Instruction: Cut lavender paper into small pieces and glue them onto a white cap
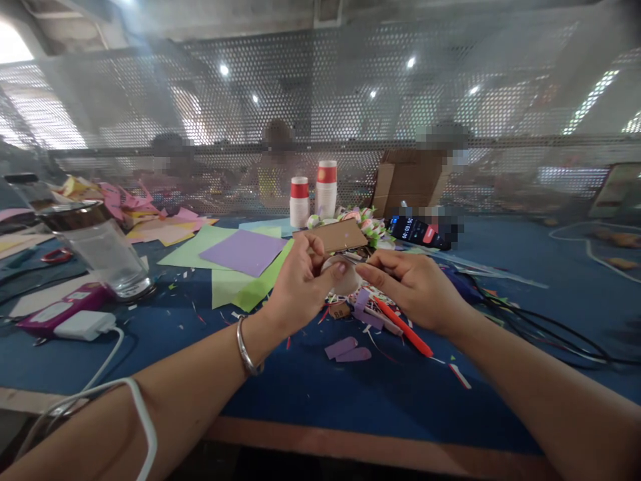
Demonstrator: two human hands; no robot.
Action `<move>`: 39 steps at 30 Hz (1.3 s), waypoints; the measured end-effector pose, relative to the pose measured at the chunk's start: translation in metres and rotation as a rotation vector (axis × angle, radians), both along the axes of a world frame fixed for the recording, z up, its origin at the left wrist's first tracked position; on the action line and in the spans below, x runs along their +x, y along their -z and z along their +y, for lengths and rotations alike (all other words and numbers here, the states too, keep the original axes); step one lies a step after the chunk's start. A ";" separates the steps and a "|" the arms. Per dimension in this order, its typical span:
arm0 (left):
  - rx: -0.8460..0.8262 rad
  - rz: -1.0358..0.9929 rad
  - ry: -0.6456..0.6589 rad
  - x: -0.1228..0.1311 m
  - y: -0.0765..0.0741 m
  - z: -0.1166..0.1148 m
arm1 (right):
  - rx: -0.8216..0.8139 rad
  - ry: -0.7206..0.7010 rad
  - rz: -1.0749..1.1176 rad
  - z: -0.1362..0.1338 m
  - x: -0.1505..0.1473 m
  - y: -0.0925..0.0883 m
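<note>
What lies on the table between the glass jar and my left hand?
Head view: a purple paper sheet over green sheets, between the glass jar and the left hand.

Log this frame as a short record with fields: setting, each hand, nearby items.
Setting: blue craft table, perforated screen at back
Left hand: fingers grip a pale round piece; bangle on wrist
Right hand: fingertips meet the same piece; grip unclear
Near hands: cardboard piece, red pen, purple cut-outs
Further off: purple paper sheet, glass jar, two paper cup stacks, white charger
</note>
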State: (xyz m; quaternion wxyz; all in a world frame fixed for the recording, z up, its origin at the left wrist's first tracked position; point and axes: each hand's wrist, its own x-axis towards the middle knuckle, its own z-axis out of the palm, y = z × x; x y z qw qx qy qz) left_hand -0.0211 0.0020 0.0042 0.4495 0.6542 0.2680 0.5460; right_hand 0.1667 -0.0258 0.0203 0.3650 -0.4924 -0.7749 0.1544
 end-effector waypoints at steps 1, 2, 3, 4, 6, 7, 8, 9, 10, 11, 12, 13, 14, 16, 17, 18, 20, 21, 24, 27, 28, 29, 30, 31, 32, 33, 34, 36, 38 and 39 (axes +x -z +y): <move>-0.046 -0.006 0.049 0.001 0.001 0.000 | 0.003 -0.001 -0.017 0.001 0.001 0.001; -0.083 -0.015 0.096 0.001 0.002 0.000 | 0.005 -0.005 -0.031 0.002 0.001 0.001; -0.111 -0.021 0.126 0.001 0.003 0.000 | 0.006 -0.009 -0.039 0.002 0.002 0.001; -0.123 -0.026 0.141 0.002 0.003 0.000 | 0.006 -0.012 -0.043 0.003 0.002 0.001; -0.121 -0.029 0.144 0.002 0.003 0.000 | 0.002 -0.017 -0.042 0.002 0.003 0.000; -0.113 -0.029 0.139 0.002 0.003 -0.001 | 0.000 -0.018 -0.039 0.002 0.002 -0.001; -0.105 -0.029 0.135 0.002 0.002 -0.001 | -0.001 -0.020 -0.035 0.001 0.002 -0.001; -0.100 -0.030 0.134 0.001 0.002 -0.001 | -0.002 -0.023 -0.032 0.001 0.001 -0.002; -0.098 -0.031 0.135 0.001 0.001 -0.001 | -0.005 -0.025 -0.028 0.000 0.001 -0.002; -0.098 -0.029 0.136 0.001 0.000 -0.001 | -0.010 -0.024 -0.022 0.000 0.000 -0.002; -0.101 -0.024 0.135 0.000 -0.001 -0.002 | -0.015 -0.023 -0.015 0.000 0.000 -0.002; -0.101 -0.013 0.126 0.000 -0.002 -0.002 | -0.020 -0.022 -0.008 0.000 0.000 -0.002; -0.098 0.002 0.107 -0.001 -0.002 -0.002 | -0.024 -0.022 -0.001 0.001 -0.001 -0.001; -0.084 0.032 0.066 -0.002 -0.003 -0.002 | -0.028 -0.028 0.012 0.001 -0.001 -0.001; -0.080 0.041 0.055 -0.002 -0.003 -0.002 | -0.034 -0.032 0.018 0.001 -0.001 -0.001; -0.079 0.045 0.052 -0.002 -0.003 -0.002 | -0.044 -0.035 0.024 0.001 -0.001 -0.001; -0.089 0.040 0.065 -0.002 -0.003 -0.002 | -0.067 -0.038 0.040 0.001 -0.001 -0.001; -0.093 0.036 0.074 -0.002 -0.003 -0.002 | -0.075 -0.041 0.049 0.001 -0.001 0.000; -0.090 0.022 0.091 -0.002 -0.003 -0.001 | -0.076 -0.054 0.075 0.001 -0.001 0.000; -0.093 0.022 0.090 -0.003 -0.003 0.000 | -0.074 -0.055 0.081 0.000 -0.001 0.001; -0.098 0.023 0.091 -0.003 -0.003 0.000 | -0.077 -0.054 0.079 0.000 -0.001 0.001; -0.104 0.024 0.095 -0.004 -0.003 0.001 | -0.080 -0.051 0.077 0.000 -0.001 0.001; -0.110 0.023 0.100 -0.004 -0.003 0.001 | -0.082 -0.049 0.076 0.001 -0.001 0.001; -0.113 0.022 0.107 -0.004 -0.003 0.001 | -0.082 -0.048 0.075 0.001 -0.001 0.001; -0.115 0.023 0.114 -0.005 -0.003 0.001 | -0.081 -0.046 0.074 0.001 -0.001 0.001; -0.116 0.024 0.118 -0.005 -0.003 0.002 | -0.080 -0.044 0.070 0.002 -0.001 0.001; -0.117 0.023 0.122 -0.005 -0.003 0.002 | -0.076 -0.038 0.064 0.002 -0.001 0.002; -0.126 0.011 0.143 -0.004 -0.003 0.001 | -0.078 -0.024 0.047 0.003 -0.001 0.002; -0.152 -0.018 0.175 -0.003 -0.002 0.000 | -0.083 -0.014 0.040 0.003 -0.002 0.003; -0.170 -0.035 0.189 -0.002 -0.002 -0.001 | -0.083 -0.015 0.043 0.003 -0.002 0.003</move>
